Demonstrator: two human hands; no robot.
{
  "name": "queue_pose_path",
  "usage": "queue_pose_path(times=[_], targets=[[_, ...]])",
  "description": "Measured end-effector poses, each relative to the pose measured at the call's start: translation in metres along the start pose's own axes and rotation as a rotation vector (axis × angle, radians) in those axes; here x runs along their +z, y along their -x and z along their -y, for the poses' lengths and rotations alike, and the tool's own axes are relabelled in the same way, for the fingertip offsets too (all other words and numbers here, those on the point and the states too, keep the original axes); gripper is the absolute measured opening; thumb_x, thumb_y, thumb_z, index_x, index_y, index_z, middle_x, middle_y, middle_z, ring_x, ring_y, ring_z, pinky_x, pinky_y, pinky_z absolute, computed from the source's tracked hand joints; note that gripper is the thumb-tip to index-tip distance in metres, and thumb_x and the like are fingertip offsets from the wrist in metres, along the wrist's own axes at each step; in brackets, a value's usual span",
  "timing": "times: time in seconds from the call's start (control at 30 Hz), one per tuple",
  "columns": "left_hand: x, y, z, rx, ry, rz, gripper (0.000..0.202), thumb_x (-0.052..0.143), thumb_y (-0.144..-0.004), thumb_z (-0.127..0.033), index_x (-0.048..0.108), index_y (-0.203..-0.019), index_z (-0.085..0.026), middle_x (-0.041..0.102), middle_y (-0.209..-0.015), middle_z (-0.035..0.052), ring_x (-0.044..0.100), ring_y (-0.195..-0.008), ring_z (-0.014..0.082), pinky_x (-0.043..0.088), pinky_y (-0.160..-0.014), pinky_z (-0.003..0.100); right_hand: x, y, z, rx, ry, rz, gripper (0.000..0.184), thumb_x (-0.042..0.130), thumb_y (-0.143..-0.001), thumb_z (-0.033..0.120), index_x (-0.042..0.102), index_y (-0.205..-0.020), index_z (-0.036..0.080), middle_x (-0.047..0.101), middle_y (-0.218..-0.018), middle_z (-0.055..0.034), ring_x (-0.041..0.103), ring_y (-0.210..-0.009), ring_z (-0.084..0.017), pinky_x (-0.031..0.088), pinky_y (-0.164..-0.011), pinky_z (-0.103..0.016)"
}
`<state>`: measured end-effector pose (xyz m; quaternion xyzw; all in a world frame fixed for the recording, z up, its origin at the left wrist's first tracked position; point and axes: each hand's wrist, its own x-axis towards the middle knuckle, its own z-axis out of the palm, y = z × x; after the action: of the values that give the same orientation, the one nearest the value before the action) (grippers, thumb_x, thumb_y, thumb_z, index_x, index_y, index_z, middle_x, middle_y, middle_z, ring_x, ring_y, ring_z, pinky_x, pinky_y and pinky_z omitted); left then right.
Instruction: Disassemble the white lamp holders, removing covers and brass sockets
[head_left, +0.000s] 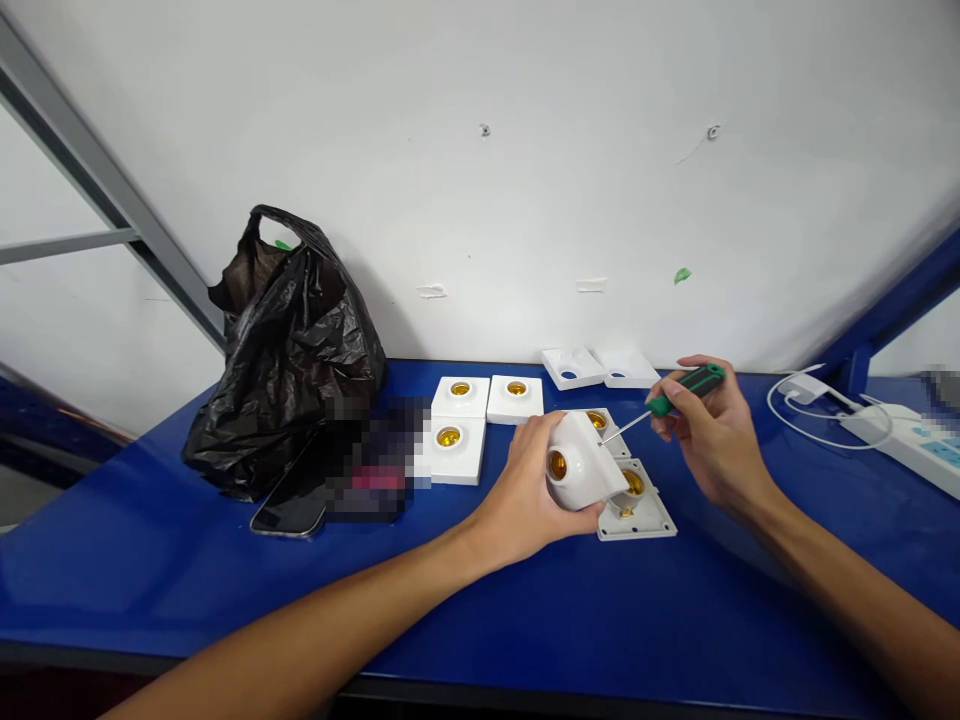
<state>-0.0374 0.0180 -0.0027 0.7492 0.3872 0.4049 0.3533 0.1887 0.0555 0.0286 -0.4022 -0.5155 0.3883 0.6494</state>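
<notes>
A white square lamp holder (pixel 581 480) with a brass-coloured socket is tilted up in my left hand (pixel 529 490), its fingers and thumb wrapped round the edges. My right hand (pixel 712 430) is closed on a green and black screwdriver (pixel 686 390). The screwdriver's tip meets the edge of the held lamp holder. Behind and below it, two lamp holder bases (pixel 641 520) without covers lie on the blue table (pixel 480 620), partly hidden by the held piece. Three whole lamp holders (pixel 459 460) sit together to the left.
Two loose white covers (pixel 571 370) with round holes lie against the wall. A black plastic bag (pixel 300 340) stands at the left, with a phone (pixel 289 500) and a blurred-out item in front. On the right are a power strip (pixel 915 440) and a white cable (pixel 776 415).
</notes>
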Motion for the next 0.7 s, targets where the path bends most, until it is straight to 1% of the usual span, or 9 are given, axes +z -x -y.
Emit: queue_pose_path(times=[0.07,0.17,0.27,0.37,0.47,0.6,0.63,0.7], targets=[[0.0,0.0,0.001,0.006,0.006,-0.008,0.086,0.09,-0.072,-0.028,0.042,-0.143,-0.028,0.051,-0.138,0.01,0.048,-0.133,0.0349,0.039,-0.115,0.054,-0.002,-0.001,0.0,-0.015,0.02,0.009,0.031,0.076,-0.088,0.032,0.053,-0.107,0.031,0.066,-0.078,0.004,0.056,-0.056,-0.014,0.04,-0.047,-0.028],[0.001,0.0,0.003,0.018,0.0,-0.01,0.088,0.091,-0.071,-0.028,0.041,-0.143,-0.029,0.05,-0.14,0.0098,0.047,-0.133,0.0346,0.038,-0.116,0.053,-0.004,0.0,0.007,-0.127,0.087,0.013,0.032,0.078,-0.087,0.031,0.053,-0.108,0.031,0.067,-0.079,0.003,0.056,-0.055,-0.015,0.041,-0.046,-0.03],[0.001,-0.001,0.003,0.045,-0.043,0.006,0.088,0.092,-0.069,-0.026,0.043,-0.142,-0.028,0.053,-0.136,0.0089,0.048,-0.13,0.0344,0.038,-0.114,0.053,-0.003,0.005,0.017,-0.226,0.196,0.03,0.034,0.079,-0.087,0.028,0.053,-0.108,0.033,0.067,-0.078,0.0023,0.057,-0.057,-0.016,0.046,-0.049,-0.033],[0.0,-0.002,0.001,0.057,-0.069,0.025,0.088,0.092,-0.068,-0.024,0.044,-0.141,-0.029,0.055,-0.132,0.0077,0.049,-0.126,0.0336,0.04,-0.111,0.053,-0.001,0.009,0.022,-0.254,0.26,0.07,0.034,0.077,-0.088,0.026,0.051,-0.109,0.032,0.067,-0.078,0.0025,0.058,-0.056,-0.016,0.049,-0.05,-0.033],[0.0,-0.002,0.0,0.052,-0.075,0.023,0.087,0.092,-0.069,-0.023,0.044,-0.141,-0.03,0.055,-0.132,0.0071,0.049,-0.128,0.0333,0.04,-0.112,0.053,-0.001,0.011,0.02,-0.291,0.268,0.1,0.034,0.077,-0.088,0.024,0.051,-0.11,0.029,0.068,-0.077,0.0032,0.06,-0.057,-0.015,0.051,-0.05,-0.03],[0.001,-0.003,-0.002,0.037,-0.089,0.011,0.085,0.092,-0.068,-0.023,0.046,-0.139,-0.03,0.052,-0.132,0.0062,0.047,-0.129,0.0325,0.039,-0.113,0.052,-0.001,0.014,0.018,-0.366,0.284,0.143,0.039,0.078,-0.086,0.018,0.051,-0.112,0.029,0.069,-0.081,0.0028,0.066,-0.067,-0.016,0.056,-0.059,-0.03],[0.001,-0.003,-0.003,0.035,-0.09,0.011,0.085,0.092,-0.068,-0.023,0.046,-0.139,-0.03,0.052,-0.131,0.0061,0.047,-0.129,0.0322,0.039,-0.113,0.052,-0.001,0.014,0.019,-0.374,0.285,0.149,0.039,0.078,-0.086,0.018,0.052,-0.113,0.029,0.069,-0.082,0.0028,0.066,-0.067,-0.016,0.056,-0.061,-0.031],[0.0,-0.003,-0.003,0.028,-0.09,0.009,0.083,0.092,-0.068,-0.023,0.046,-0.137,-0.029,0.053,-0.129,0.0058,0.048,-0.127,0.0318,0.04,-0.112,0.052,-0.001,0.012,0.019,-0.355,0.259,0.137,0.039,0.078,-0.087,0.02,0.052,-0.114,0.03,0.068,-0.082,0.0029,0.064,-0.064,-0.016,0.055,-0.058,-0.031]])
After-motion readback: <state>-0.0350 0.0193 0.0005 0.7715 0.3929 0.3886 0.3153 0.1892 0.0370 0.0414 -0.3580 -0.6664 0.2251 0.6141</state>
